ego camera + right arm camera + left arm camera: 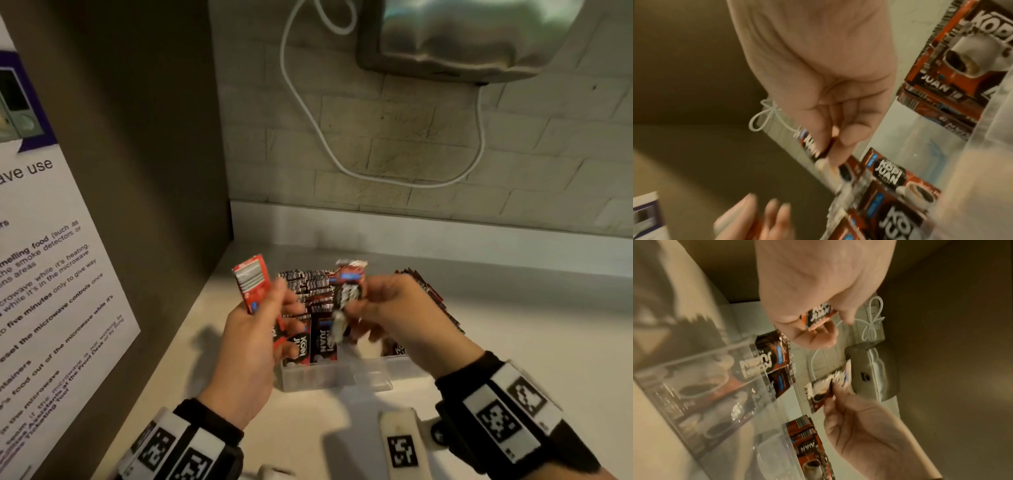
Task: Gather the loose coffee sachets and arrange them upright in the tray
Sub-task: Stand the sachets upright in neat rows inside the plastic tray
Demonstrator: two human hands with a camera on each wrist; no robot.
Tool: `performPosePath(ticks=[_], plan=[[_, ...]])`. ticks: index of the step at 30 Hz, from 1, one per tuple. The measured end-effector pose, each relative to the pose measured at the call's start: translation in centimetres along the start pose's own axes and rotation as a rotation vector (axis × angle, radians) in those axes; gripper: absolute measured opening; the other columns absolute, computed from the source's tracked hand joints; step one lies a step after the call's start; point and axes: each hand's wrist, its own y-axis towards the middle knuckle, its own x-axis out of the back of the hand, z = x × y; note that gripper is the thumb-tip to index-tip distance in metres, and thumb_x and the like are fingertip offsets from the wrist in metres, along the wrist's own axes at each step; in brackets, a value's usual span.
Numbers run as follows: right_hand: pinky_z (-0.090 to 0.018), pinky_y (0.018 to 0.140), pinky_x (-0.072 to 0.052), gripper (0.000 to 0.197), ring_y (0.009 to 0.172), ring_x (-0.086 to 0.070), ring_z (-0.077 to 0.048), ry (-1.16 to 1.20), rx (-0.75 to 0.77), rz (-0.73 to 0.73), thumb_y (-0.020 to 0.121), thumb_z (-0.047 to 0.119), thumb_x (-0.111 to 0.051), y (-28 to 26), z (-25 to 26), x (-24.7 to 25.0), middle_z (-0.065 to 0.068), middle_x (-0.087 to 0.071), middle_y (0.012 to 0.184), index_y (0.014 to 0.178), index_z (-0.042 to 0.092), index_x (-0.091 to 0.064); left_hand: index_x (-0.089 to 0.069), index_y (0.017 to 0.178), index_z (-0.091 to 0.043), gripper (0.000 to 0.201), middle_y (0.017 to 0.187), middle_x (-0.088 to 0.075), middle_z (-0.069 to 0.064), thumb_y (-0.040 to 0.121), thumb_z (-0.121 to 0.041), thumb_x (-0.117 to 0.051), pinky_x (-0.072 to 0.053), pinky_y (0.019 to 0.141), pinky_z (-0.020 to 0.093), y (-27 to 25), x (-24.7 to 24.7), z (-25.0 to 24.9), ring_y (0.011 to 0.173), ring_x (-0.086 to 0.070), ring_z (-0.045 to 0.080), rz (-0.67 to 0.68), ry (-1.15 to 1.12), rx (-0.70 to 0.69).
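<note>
Fingers of left hand (251, 346) pinch a red sachet (251, 281); right hand (394, 308) grips another sachet (347, 287) above tray (335, 377); advise lowering edge-first into a gap, label forward.

Office pantry: you face a counter (513, 342) under a brick-pattern wall (394, 137); microwave-use notice (51, 274) at 9 o'clock, steel wall appliance (472, 34) at 1 o'clock.
</note>
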Motion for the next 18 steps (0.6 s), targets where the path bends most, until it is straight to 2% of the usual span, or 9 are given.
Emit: performPosePath(ticks=[2, 4, 7, 10, 12, 14, 18], plan=[[-0.02, 0.047, -0.051, 0.014, 0.051, -0.064, -0.013, 0.111, -0.058, -0.25, 0.091, -0.003, -0.056, 1.8, -0.9, 0.8, -0.006, -0.069, 0.067, 0.089, 0.004, -0.068, -0.059, 0.076, -0.016, 0.028, 0.068, -0.061, 0.0, 0.091, -0.04, -0.056, -0.041, 0.049, 0.024, 0.4, 0.7, -0.2, 0.057, -0.054, 0.011, -0.109, -0.019, 0.04], [-0.024, 0.053, -0.057, 0.016, 0.059, -0.066, -0.02, 0.189, -0.128, -0.377, 0.093, -0.003, -0.052, 3.3, -1.7, 0.9, -0.01, -0.068, 0.072, 0.087, 0.004, -0.065, -0.056, 0.073, -0.019, 0.03, 0.071, -0.058, 0.0, 0.093, -0.041, -0.055, -0.039, 0.058, 0.028, 0.8, 1.4, -0.1, 0.063, -0.054, 0.013, -0.217, 0.014, 0.062], [-0.035, 0.067, -0.06, 0.017, 0.075, -0.071, -0.026, 0.168, -0.237, -0.366, 0.093, -0.002, -0.053, 4.9, -3.7, -0.4, -0.014, -0.069, 0.084, 0.082, 0.009, -0.06, -0.054, 0.073, -0.02, 0.03, 0.083, -0.062, 0.0, 0.095, -0.04, -0.054, -0.039, 0.068, 0.032, 1.3, 1.9, 0.5, 0.077, -0.058, 0.015, -0.283, 0.083, 0.074], [-0.047, 0.075, -0.059, 0.017, 0.082, -0.07, -0.031, 0.089, -0.301, -0.373, 0.088, -0.003, -0.059, 6.6, -5.9, -1.8, -0.017, -0.069, 0.092, 0.078, 0.011, -0.058, -0.053, 0.073, -0.019, 0.028, 0.096, -0.069, 0.002, 0.094, -0.037, -0.056, -0.043, 0.086, 0.041, 1.1, 1.9, 0.8, 0.093, -0.063, 0.018, -0.26, 0.083, 0.157], [-0.048, 0.078, -0.058, 0.018, 0.085, -0.069, -0.032, 0.094, -0.334, -0.375, 0.085, -0.002, -0.063, 7.2, -6.6, -2.3, -0.018, -0.069, 0.092, 0.075, 0.011, -0.057, -0.052, 0.072, -0.018, 0.03, 0.088, -0.069, 0.005, 0.095, -0.037, -0.055, -0.044, 0.092, 0.044, 0.7, 1.7, 0.9, 0.088, -0.064, 0.022, -0.217, 0.078, 0.218], [-0.049, 0.081, -0.057, 0.018, 0.087, -0.069, -0.033, 0.093, -0.344, -0.361, 0.084, 0.001, -0.066, 7.9, -7.2, -2.6, -0.018, -0.069, 0.09, 0.072, 0.01, -0.058, -0.049, 0.072, -0.016, 0.031, 0.075, -0.069, 0.007, 0.096, -0.036, -0.054, -0.048, 0.087, 0.045, 0.2, 1.5, 0.8, 0.078, -0.066, 0.024, -0.18, 0.073, 0.246], [-0.051, 0.081, -0.057, 0.017, 0.084, -0.069, -0.034, 0.148, -0.346, -0.334, 0.082, 0.002, -0.069, 8.8, -7.6, -2.9, -0.018, -0.071, 0.086, 0.069, 0.01, -0.061, -0.047, 0.071, -0.015, 0.033, 0.072, -0.068, 0.009, 0.096, -0.035, -0.052, -0.049, 0.089, 0.048, -0.1, 1.3, 0.6, 0.078, -0.067, 0.027, -0.156, 0.089, 0.261]])
